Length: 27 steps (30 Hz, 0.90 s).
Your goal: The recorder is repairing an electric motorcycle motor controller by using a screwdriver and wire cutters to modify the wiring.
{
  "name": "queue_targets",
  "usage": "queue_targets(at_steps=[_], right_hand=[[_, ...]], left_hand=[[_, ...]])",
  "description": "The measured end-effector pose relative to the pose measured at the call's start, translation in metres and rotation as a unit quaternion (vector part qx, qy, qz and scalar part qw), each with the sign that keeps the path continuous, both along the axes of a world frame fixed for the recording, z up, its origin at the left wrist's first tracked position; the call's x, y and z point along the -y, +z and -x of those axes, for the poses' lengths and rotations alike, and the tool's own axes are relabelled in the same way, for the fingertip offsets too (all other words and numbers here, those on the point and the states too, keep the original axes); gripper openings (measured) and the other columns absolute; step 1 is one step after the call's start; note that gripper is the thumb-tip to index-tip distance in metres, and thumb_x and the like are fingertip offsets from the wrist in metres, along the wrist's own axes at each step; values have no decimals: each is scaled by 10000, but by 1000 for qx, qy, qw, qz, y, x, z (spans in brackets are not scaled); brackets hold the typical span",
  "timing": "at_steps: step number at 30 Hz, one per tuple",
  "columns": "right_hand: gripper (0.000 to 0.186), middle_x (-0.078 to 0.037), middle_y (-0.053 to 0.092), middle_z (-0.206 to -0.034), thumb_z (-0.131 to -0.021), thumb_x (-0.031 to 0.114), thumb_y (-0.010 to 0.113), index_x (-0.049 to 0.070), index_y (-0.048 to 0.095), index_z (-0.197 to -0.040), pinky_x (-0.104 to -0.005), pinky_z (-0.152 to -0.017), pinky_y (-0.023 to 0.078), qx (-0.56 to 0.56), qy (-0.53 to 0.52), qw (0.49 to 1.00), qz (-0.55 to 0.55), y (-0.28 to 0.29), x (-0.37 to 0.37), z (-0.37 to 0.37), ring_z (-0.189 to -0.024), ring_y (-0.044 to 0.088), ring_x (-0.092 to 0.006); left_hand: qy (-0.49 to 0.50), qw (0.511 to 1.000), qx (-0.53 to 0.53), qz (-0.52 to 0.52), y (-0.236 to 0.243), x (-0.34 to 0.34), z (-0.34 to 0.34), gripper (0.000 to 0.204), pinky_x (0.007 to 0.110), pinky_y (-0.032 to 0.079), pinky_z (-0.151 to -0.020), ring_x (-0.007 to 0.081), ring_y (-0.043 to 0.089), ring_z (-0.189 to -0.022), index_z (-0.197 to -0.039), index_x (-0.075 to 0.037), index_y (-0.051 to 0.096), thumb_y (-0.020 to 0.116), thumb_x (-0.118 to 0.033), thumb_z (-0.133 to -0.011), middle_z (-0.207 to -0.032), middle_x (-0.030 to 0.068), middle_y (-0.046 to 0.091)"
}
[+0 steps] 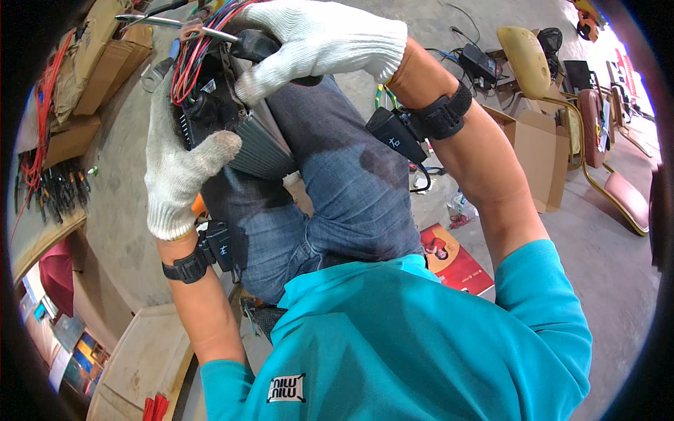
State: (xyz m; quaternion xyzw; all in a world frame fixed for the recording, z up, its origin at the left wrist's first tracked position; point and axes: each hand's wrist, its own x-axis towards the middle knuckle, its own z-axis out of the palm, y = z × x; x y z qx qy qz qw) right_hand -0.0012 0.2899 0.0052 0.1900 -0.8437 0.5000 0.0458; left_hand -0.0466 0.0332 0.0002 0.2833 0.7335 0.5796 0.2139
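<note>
On my jeans-clad thighs rests a grey finned metal box [261, 144] with black connectors [209, 112] at its far end. My left hand [168, 172], in a white knit glove, grips the box's left side, thumb laid across the near end. A bundle of coloured wires [188, 70] rises from the far end. My gloved right hand [323, 41] is closed around the black handle of a screwdriver [251, 46]. Its metal shaft points left, across the wires and a copper-coloured terminal [191, 29]. The right fingertips are partly hidden behind the handle and the box.
At the right stand an open cardboard box [539, 158] and chairs with metal frames [581, 133]. A black power adapter [479, 62] and cords lie on the floor. Beside my right thigh is a red printed sheet [456, 261]. Cardboard [116, 67] and red cables [43, 119] are on the left.
</note>
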Motion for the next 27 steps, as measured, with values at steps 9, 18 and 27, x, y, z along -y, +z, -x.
queue_targets(at_steps=[9, 18, 27], right_hand=[[755, -252, 580, -1329, -805, 473, 797, 2, 573, -1350, -434, -1080, 420, 36, 7, 999, 12, -5, -1, 1, -1258, 533, -372], [763, -228, 610, -1285, -818, 446, 803, -9, 549, -1375, -402, -1031, 445, 70, 53, 994, 72, -14, -13, 4, -1204, 566, -317], [744, -214, 642, -1244, -814, 438, 811, -14, 568, -1351, -396, -1008, 472, 23, 39, 998, 49, -14, -13, 4, -1161, 599, -312]], left_hand=[[-9, 999, -22, 46, 4, 3, 1, 1083, 377, 487, -1056, 225, 611, -1226, -1527, -34, 417, 960, -428, -678, -1362, 131, 610], [17, 994, -32, 102, 11, -6, -12, 1048, 362, 516, -1023, 211, 620, -1208, -1594, -48, 307, 919, -199, -758, -1384, 147, 602], [18, 989, -75, 123, 11, -5, -14, 857, 311, 523, -903, 165, 616, -1057, -1535, -62, 406, 844, -182, -808, -1275, 88, 629]])
